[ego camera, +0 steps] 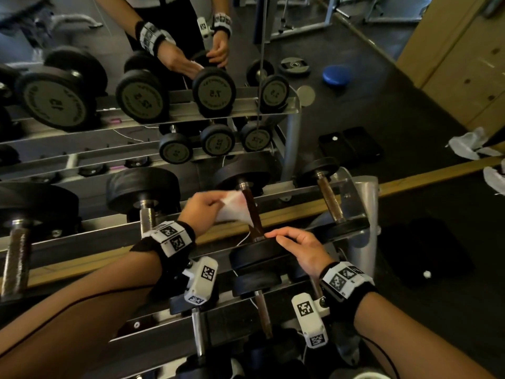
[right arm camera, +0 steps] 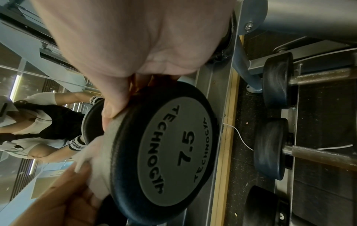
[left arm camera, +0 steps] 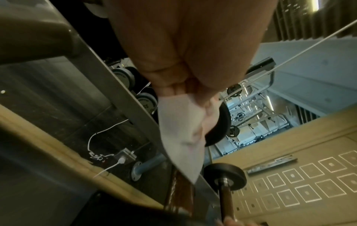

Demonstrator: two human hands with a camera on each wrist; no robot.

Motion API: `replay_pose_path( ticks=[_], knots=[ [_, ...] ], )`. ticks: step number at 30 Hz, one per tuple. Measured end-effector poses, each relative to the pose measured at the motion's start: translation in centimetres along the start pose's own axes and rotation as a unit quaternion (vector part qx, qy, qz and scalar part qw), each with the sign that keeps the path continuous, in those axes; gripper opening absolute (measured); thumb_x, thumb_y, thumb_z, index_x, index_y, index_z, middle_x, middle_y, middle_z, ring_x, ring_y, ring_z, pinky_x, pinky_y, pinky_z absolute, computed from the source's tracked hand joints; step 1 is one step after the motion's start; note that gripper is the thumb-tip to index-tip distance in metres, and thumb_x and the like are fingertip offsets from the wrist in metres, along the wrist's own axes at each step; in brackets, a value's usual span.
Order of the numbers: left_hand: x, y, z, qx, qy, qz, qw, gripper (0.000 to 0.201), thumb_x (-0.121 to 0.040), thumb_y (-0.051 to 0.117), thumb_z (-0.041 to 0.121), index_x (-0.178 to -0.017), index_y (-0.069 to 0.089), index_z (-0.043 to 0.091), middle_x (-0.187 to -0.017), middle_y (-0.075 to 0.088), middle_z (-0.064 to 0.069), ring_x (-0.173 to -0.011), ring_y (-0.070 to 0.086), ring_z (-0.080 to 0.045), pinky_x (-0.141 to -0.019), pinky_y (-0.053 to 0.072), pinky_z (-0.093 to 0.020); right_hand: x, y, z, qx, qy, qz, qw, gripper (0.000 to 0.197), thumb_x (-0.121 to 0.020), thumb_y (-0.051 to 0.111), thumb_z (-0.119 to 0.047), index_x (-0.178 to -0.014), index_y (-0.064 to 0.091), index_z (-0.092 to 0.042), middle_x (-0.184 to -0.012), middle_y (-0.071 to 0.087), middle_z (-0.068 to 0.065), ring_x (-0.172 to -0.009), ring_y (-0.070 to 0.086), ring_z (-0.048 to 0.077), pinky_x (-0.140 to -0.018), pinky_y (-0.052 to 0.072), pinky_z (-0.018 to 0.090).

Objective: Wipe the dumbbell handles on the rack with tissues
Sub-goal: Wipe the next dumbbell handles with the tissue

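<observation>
On the top shelf of the rack (ego camera: 322, 187), a dumbbell (ego camera: 252, 212) marked 7.5 lies across the two metal rails. Its brown handle (ego camera: 252, 212) runs away from the person, toward a big mirror (ego camera: 136, 77) behind the rack.

The left hand (ego camera: 203, 212) pinches a white tissue (ego camera: 232, 209) between the thumb and the curled fingers. The tissue is just left of the handle, and its far edge touches the bar. From the left wrist view, the tissue (left arm camera: 181, 134) hangs down from the fingers (left arm camera: 173, 85) to a pointed corner.

The right hand (ego camera: 299, 248) rests on the near black weight (ego camera: 257, 254) of the same dumbbell. Its fingers bend over the top edge of the weight, and the thumb (right arm camera: 114, 107) presses on the rim beside the grey round face (right arm camera: 173, 152).

More dumbbells sit on the same shelf. One small one (ego camera: 329, 196) is to the right, and bigger ones (ego camera: 144, 198) are to the left. A lower shelf close to the person holds more bars (ego camera: 263, 313).

Both wrists wear black bands with white blocks that have black square patterns (ego camera: 172, 237). A white wire (ego camera: 243, 240) runs under the dumbbell. Crumpled white tissues (ego camera: 470, 144) lie on the wooden ledge at the far right. The mirror shows both hands and the rack again.
</observation>
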State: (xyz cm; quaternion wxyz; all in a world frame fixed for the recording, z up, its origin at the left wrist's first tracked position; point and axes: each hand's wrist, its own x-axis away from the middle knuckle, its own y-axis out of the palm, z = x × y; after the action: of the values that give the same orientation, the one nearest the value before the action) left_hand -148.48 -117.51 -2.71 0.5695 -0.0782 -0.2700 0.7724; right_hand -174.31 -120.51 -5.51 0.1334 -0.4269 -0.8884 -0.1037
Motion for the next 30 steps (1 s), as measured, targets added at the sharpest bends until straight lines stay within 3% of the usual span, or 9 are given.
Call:
replay_pose_path(
  ticks=[4,8,12,16,19,22,24,26,30],
  knots=[
    [-1.6,0.9,0.7,-0.114,0.07,0.087,0.987,0.039,-0.094,0.05,0.012,-0.121,0.07,0.032,-0.116,0.071,0.002,-0.111,0.062,-0.016,-0.088,0.039,-0.018,0.0,0.0,0.2,0.006,-0.017,0.004,1.0,0.022,-0.098,0.054,-0.011,-0.11,0.072,-0.016,-0.109,0.073,-0.001,-0.101,0.069,0.008,-0.077,0.053,0.014],
    [-1.3,3.6,-0.3,-0.24,0.175,-0.077,0.952,0.038,-0.102,0.044,0.017,-0.13,0.062,0.036,-0.136,0.059,-0.001,-0.129,0.052,-0.022,-0.11,0.038,-0.033,0.0,0.0,0.4,0.01,-0.033,0.009,0.999,0.022,-0.099,0.053,-0.01,-0.111,0.071,-0.013,-0.112,0.072,-0.001,-0.104,0.067,0.007,-0.08,0.051,0.013],
    [-0.4,3.5,-1.1,-0.419,0.205,-0.095,0.88,0.041,-0.102,0.039,0.029,-0.136,0.047,0.051,-0.135,0.058,0.003,-0.127,0.044,-0.019,-0.098,0.031,-0.036,0.0,0.0,0.4,0.001,-0.036,0.008,0.999,0.022,-0.098,0.053,-0.008,-0.11,0.071,-0.012,-0.111,0.072,-0.002,-0.104,0.067,0.005,-0.08,0.05,0.012],
    [0.9,4.0,-1.2,-0.454,0.243,-0.15,0.844,0.041,-0.1,0.043,0.032,-0.134,0.045,0.054,-0.133,0.057,0.008,-0.132,0.038,-0.015,-0.1,0.024,-0.035,-0.1,0.1,0.4,-0.02,-0.018,0.011,1.0,0.022,-0.098,0.054,-0.008,-0.109,0.072,-0.012,-0.113,0.072,0.003,-0.105,0.068,0.01,-0.079,0.052,0.016],
    [1.3,4.1,-0.8,-0.374,0.232,-0.189,0.878,0.038,-0.098,0.048,0.023,-0.121,0.061,0.05,-0.125,0.059,0.015,-0.127,0.042,-0.01,-0.097,0.022,-0.024,-0.1,0.0,0.4,-0.016,-0.01,0.008,1.0,0.022,-0.098,0.054,-0.01,-0.111,0.071,-0.011,-0.115,0.072,0.003,-0.107,0.067,0.014,-0.08,0.054,0.02],
    [0.9,3.1,-0.2,-0.212,0.178,-0.238,0.931,0.028,-0.095,0.059,0.012,-0.11,0.074,0.03,-0.112,0.055,0.029,-0.116,0.049,0.001,-0.091,0.023,0.006,-0.1,-0.1,0.3,-0.018,-0.006,0.006,1.0,0.022,-0.098,0.054,-0.01,-0.11,0.072,-0.013,-0.115,0.072,0.003,-0.107,0.067,0.017,-0.087,0.056,0.028],
    [0.8,2.1,0.4,-0.157,0.106,-0.295,0.936,0.023,-0.096,0.06,0.016,-0.114,0.073,0.024,-0.121,0.063,0.02,-0.111,0.058,0.002,-0.101,0.034,-0.006,-0.2,-0.1,0.3,-0.021,-0.003,0.004,1.0,0.021,-0.098,0.054,-0.011,-0.108,0.072,-0.016,-0.114,0.072,0.004,-0.108,0.067,0.02,-0.088,0.057,0.031],
    [0.2,1.2,0.8,-0.139,0.05,-0.243,0.959,0.027,-0.098,0.054,0.01,-0.12,0.07,0.017,-0.119,0.065,0.009,-0.108,0.059,-0.007,-0.096,0.039,-0.013,-0.1,-0.1,0.3,-0.021,-0.007,0.004,1.0,0.022,-0.098,0.054,-0.011,-0.107,0.073,-0.017,-0.114,0.072,0.003,-0.107,0.067,0.019,-0.084,0.056,0.027],
    [-1.2,-0.1,1.7,0.054,-0.029,-0.035,0.997,0.031,-0.098,0.049,0.0,-0.123,0.065,0.008,-0.101,0.064,-0.005,-0.091,0.058,-0.015,-0.075,0.044,-0.018,-0.1,-0.1,0.5,-0.028,-0.007,0.003,1.0,0.022,-0.098,0.054,-0.012,-0.108,0.073,-0.017,-0.113,0.072,0.005,-0.105,0.068,0.019,-0.078,0.056,0.024]
  ],
)
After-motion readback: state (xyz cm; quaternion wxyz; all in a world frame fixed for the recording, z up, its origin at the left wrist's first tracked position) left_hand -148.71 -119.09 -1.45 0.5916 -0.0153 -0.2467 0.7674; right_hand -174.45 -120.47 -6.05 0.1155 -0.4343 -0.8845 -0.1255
